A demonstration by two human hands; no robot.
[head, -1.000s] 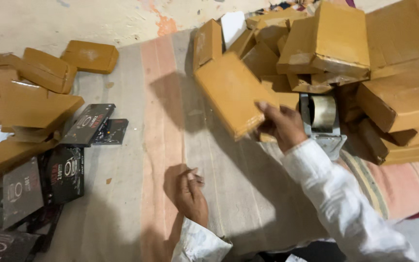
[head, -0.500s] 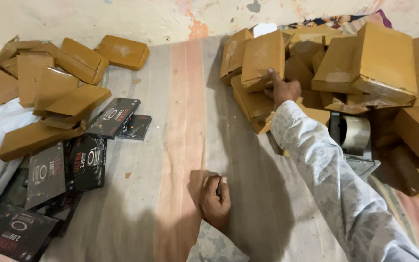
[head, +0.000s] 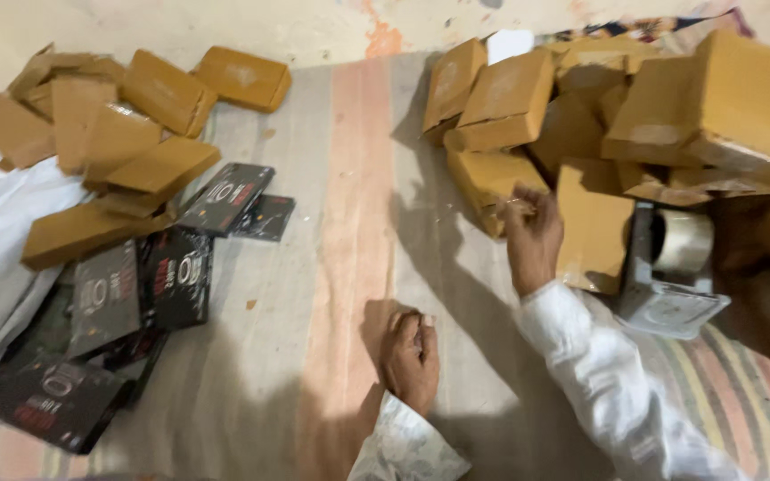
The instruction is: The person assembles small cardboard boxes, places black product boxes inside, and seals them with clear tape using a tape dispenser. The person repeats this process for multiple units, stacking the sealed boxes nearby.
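The pile of brown parcels runs off the right edge, its lower part lost in shadow behind a tape dispenser. The right hand hovers at the nearest brown parcel — blurred, so I cannot tell whether its grip is spread or pinching. The left hand rests curled, empty, on the striped mat — open room between it and the black boxes at left.

light: dim, warm | shadows: soft, left of the arms | blur: slight motion | glare: none
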